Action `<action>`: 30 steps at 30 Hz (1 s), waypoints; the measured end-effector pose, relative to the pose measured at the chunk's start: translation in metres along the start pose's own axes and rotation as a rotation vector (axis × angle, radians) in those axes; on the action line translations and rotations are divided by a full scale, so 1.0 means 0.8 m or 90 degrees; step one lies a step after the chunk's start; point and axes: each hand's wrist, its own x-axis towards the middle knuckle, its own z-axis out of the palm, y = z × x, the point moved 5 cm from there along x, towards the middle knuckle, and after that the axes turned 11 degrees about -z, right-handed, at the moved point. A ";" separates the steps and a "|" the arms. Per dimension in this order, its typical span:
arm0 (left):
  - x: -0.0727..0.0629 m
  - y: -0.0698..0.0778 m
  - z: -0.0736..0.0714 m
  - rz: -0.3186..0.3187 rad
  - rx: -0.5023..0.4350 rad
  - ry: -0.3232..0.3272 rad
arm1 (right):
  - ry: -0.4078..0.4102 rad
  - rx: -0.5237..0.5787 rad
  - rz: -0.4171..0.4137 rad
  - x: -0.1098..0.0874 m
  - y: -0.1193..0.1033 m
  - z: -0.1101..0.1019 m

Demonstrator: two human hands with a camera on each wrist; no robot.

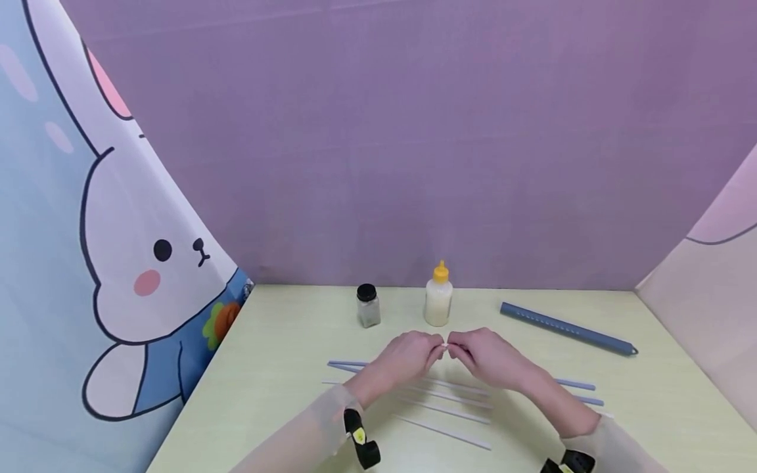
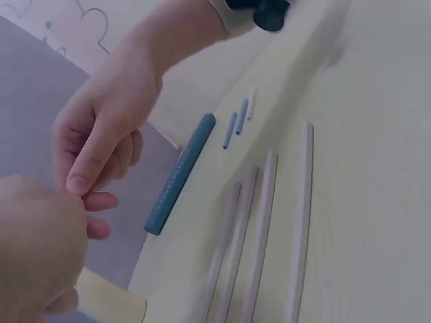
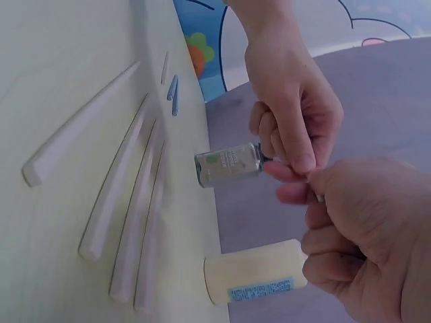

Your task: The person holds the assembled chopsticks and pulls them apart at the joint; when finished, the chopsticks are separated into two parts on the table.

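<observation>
My left hand (image 1: pixel 408 355) and right hand (image 1: pixel 491 358) meet above the table, fingertips almost touching. Between them both pinch a small whitish piece (image 1: pixel 445 345). A pale tip (image 3: pixel 320 198) of it shows by the right thumb in the right wrist view; fingers hide the rest, so its kind cannot be told. Under the hands lie several pale tapered sticks (image 1: pixel 452 413), like chopsticks, side by side with thick ends to the right. Two blue sticks (image 1: pixel 576 383) stretch beneath the arms, their middles hidden. In the left wrist view, the left hand (image 2: pixel 40 249) is partly cut off.
A small clear jar (image 1: pixel 369 311) with a black lid stands behind the left hand. Beside it is a cream bottle (image 1: pixel 438 303) with a yellow nozzle cap. A long dark blue bar (image 1: pixel 568 328) lies at the back right. A purple cloth (image 1: pixel 443 144) hangs behind the table.
</observation>
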 end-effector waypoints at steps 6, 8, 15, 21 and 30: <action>-0.019 0.009 -0.010 0.119 0.053 0.041 | -0.052 0.072 -0.082 -0.003 -0.017 -0.015; -0.023 0.012 -0.017 0.133 0.048 0.054 | -0.060 0.081 -0.097 -0.001 -0.022 -0.021; -0.026 0.011 -0.033 0.101 0.063 0.107 | -0.026 0.030 -0.110 0.008 -0.029 -0.028; -0.029 0.009 -0.033 0.107 0.086 0.106 | -0.015 0.020 -0.118 0.009 -0.027 -0.023; -0.022 0.015 -0.039 0.089 0.131 0.145 | -0.006 0.011 -0.107 0.009 -0.020 -0.033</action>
